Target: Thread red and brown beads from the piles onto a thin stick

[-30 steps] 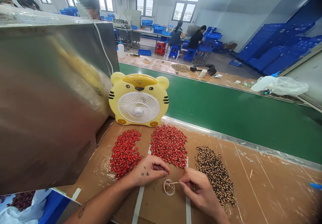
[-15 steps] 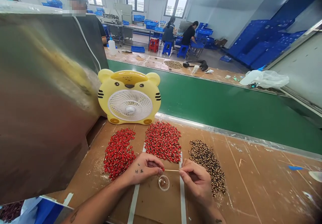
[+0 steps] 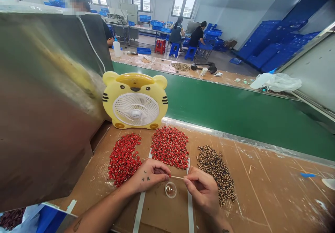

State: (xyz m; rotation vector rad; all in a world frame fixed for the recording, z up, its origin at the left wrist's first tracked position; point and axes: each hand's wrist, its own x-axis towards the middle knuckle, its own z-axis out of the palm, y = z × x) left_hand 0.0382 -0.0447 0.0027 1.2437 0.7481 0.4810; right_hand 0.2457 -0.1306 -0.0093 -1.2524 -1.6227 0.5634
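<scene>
My left hand (image 3: 149, 177) is pinched shut on a small red piece at the edge of the middle red pile (image 3: 169, 146). My right hand (image 3: 202, 189) pinches a thin pale stick (image 3: 177, 177) whose tip meets my left fingertips. A small clear round dish (image 3: 170, 189) lies on the cardboard between and just below both hands. A second red pile (image 3: 123, 158) lies to the left, and a pile of dark speckled pieces (image 3: 216, 172) to the right of my right hand.
A yellow tiger-shaped fan (image 3: 135, 101) stands behind the piles. A large steel panel (image 3: 44, 100) walls off the left. A green conveyor belt (image 3: 235, 111) runs behind the cardboard-covered table (image 3: 267, 194). Two people sit on stools far back; blue crates are stacked at right.
Between a second ago and half a second ago the stick left the dish, rising to my left fingertips as the view shifted. Over the last half second my right hand slid slightly left.
</scene>
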